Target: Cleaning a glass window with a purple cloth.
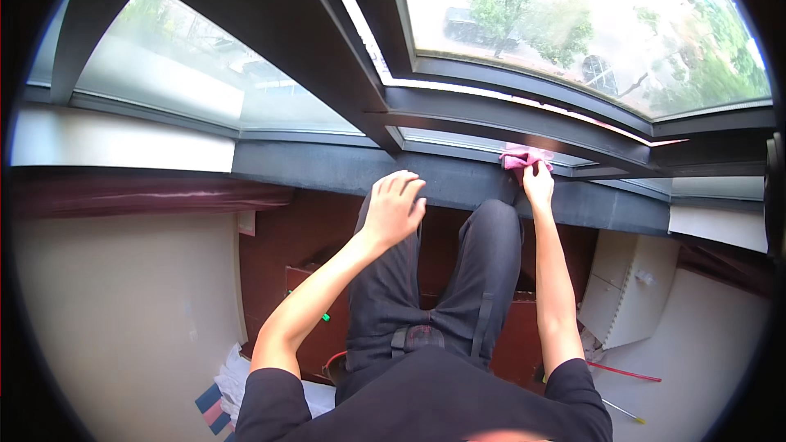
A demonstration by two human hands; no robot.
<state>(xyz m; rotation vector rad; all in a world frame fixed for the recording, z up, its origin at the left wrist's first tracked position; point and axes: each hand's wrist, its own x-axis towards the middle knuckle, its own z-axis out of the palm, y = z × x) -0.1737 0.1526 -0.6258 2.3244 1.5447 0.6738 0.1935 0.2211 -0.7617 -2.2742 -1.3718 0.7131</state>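
Note:
My right hand [538, 185] pinches a pink cloth [522, 156], which lies bunched against the lower edge of a small window pane, just above the dark sill [454, 181]. The cloth hides part of the pane and its frame. My left hand [396, 205] is above my left knee, near the sill's front edge, with its fingers a little bent and apart and nothing in it. Both knees are close to the sill.
Dark window frame bars [516, 126] cross above the sill, and a window sash [534, 83] stands at an angle at the upper right. Purple curtains [147, 193] hang at both sides. A white cabinet [626, 288] and a red stick [623, 371] are at the lower right.

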